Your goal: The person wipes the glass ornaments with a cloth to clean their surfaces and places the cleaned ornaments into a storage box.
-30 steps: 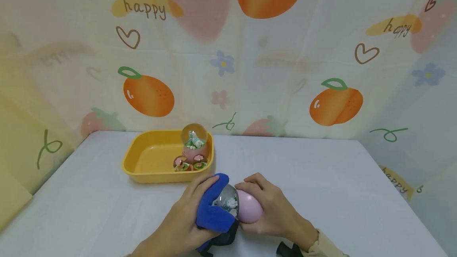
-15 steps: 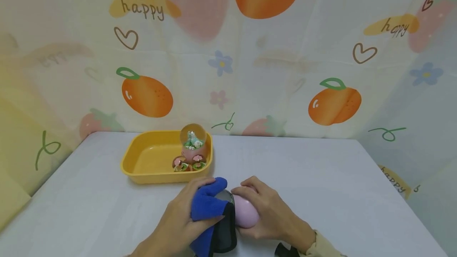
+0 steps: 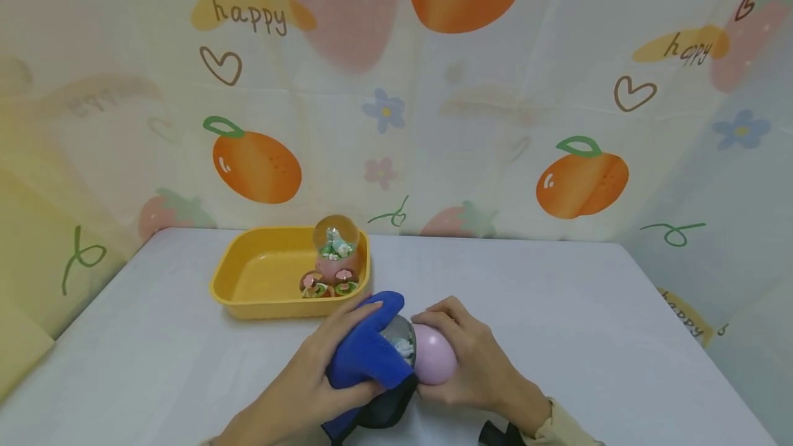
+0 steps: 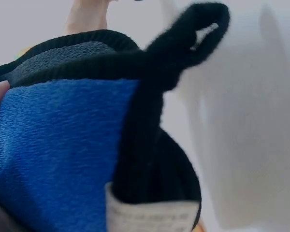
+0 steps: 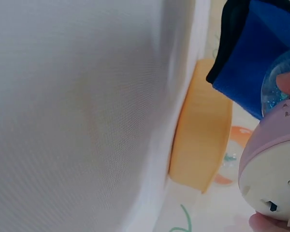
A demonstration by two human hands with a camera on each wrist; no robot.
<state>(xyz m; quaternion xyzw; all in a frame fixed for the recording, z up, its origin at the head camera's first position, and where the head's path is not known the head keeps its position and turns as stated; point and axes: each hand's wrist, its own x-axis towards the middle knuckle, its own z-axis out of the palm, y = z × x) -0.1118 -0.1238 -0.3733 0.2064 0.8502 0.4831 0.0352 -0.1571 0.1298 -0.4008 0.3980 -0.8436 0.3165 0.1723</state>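
Note:
My left hand (image 3: 316, 370) grips a blue cloth (image 3: 365, 349) with black edging, wrapped against the clear dome of a snow globe (image 3: 436, 355). In the left wrist view the cloth (image 4: 63, 130) shows a black hanging loop and a white label. My right hand (image 3: 477, 356) holds the globe by its rounded pink base, globe tipped on its side with the dome toward the cloth. The right wrist view shows the globe's pale underside (image 5: 273, 179) with a small dark switch; the fingers lie at the rim of the base. Part of the dome is hidden under the cloth.
Behind the hands, a yellow tray (image 3: 260, 310) stands on the white table (image 3: 557, 308). At its right end sit another snow globe (image 3: 336, 246) with a pink base and small ornaments (image 3: 328, 286). Something black (image 3: 498, 433) shows by the right wrist. A fruit-print curtain hangs behind.
The cloth has shifted over the dome, covering most of it half a second ago and now baring part again. Its lower black-edged flap has swung. The right hand keeps its hold on the base.

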